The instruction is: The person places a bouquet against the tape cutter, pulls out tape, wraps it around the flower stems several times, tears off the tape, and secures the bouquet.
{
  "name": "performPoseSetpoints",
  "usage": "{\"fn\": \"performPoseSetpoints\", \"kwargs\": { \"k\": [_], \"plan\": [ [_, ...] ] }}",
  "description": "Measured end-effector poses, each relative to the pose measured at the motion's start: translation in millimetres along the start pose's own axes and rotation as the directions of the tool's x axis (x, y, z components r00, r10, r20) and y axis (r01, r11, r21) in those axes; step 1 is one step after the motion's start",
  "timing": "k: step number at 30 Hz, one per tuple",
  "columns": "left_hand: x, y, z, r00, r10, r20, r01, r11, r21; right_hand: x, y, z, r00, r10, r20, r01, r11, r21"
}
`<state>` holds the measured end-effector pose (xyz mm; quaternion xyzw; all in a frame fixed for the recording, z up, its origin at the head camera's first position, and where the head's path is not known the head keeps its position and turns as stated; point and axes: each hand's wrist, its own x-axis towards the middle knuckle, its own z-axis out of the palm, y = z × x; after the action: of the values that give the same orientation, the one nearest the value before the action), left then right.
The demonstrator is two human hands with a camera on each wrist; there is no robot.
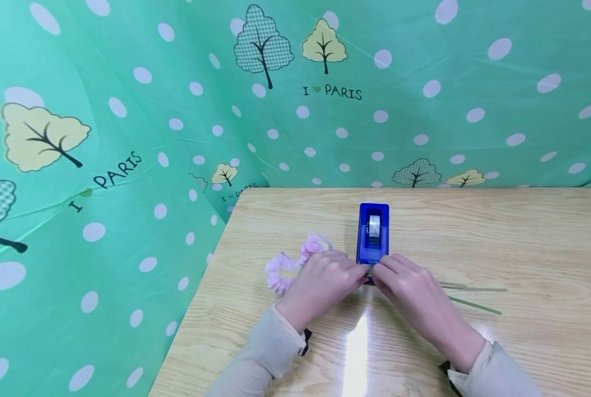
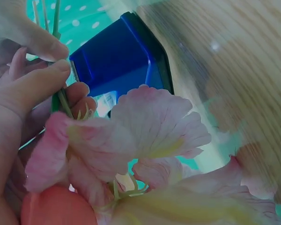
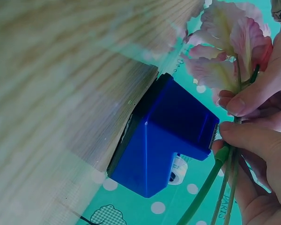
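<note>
My left hand (image 1: pixel 320 284) pinches the thin green stems (image 3: pixel 229 187) of artificial flowers, just below the blooms. Pale pink ruffled petals (image 2: pixel 154 122) with yellow streaks spread out on its left side. Close against it, my right hand (image 1: pixel 412 292) grips the same stems between thumb and fingers, and the stem ends point right. Both sets of fingertips meet right at the toothed front edge of a blue tape dispenser (image 3: pixel 150 140). Its tape roll (image 1: pixel 374 226) sits in the middle. Whether a strip of tape lies between the fingers, I cannot tell.
The dispenser stands on a light wood-grain table (image 1: pixel 538 237). Along the table's back and left edges hangs a green curtain (image 1: pixel 141 231) with white dots, trees and lettering. A coral-red rounded piece (image 2: pixel 56 206) shows beside the petals. Light glares off the tabletop's front.
</note>
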<state>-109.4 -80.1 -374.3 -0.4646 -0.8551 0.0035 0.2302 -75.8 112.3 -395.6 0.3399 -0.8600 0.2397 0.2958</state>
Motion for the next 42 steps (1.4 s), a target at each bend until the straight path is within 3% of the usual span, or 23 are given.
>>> {"fn": "performPoseSetpoints", "kwargs": {
  "k": [7,14,22,27,31,37,42],
  "plan": [
    [0.5,3.0,2.3,1.000,0.005,-0.011,-0.005,0.999,0.040,1,-1,-2,1.000,0.020,0.005,-0.020,1.000,0.001],
    [0.4,4.1,4.1,1.000,-0.008,-0.030,0.009,1.000,0.019,0,1,-2,1.000,0.012,-0.001,-0.012,1.000,0.014],
    [-0.2,4.2,3.4,0.999,0.022,-0.032,-0.019,0.997,0.078,1,0,-1,1.000,0.031,0.000,-0.031,0.999,0.015],
    [-1.4,3.5,4.8,0.998,0.050,-0.045,-0.045,0.993,0.111,3,-1,-2,0.996,0.084,0.023,-0.085,0.995,0.043],
    [-1.5,2.9,5.7,0.996,0.069,-0.047,-0.063,0.991,0.121,4,0,-6,0.982,0.172,0.082,-0.178,0.982,0.068],
    [-1.3,1.8,6.7,0.996,0.064,-0.064,-0.057,0.993,0.103,4,3,-11,0.941,0.300,0.158,-0.309,0.950,0.035],
    [-2.4,0.6,8.2,0.994,0.066,-0.081,-0.058,0.993,0.101,4,4,-13,0.908,0.362,0.211,-0.370,0.929,0.003]
  ]
}}
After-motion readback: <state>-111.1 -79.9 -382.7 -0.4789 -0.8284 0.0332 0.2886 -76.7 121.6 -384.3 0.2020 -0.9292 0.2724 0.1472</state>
